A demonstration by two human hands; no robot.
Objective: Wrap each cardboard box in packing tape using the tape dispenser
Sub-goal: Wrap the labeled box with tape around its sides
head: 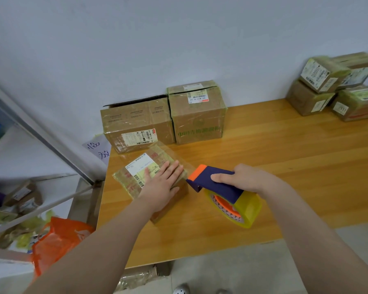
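Note:
A small cardboard box [136, 166] with a white label and yellowish tape on its top lies near the table's left end. My left hand [163, 183] rests flat on its top, fingers straight. To its right my right hand [245, 178] grips the purple and orange tape dispenser [212, 179], which carries a roll of yellowish tape [248, 211]. The dispenser's orange front edge sits at the box's right top edge. A stretch of clear tape [184, 164] runs from the dispenser over the box.
Two larger taped boxes [137, 122] [198, 115] stand against the wall behind the small one. Several taped boxes [336, 85] are stacked at the far right of the wooden table [285, 158]. An orange bag [57, 236] and metal shelving [40, 136] are on the left.

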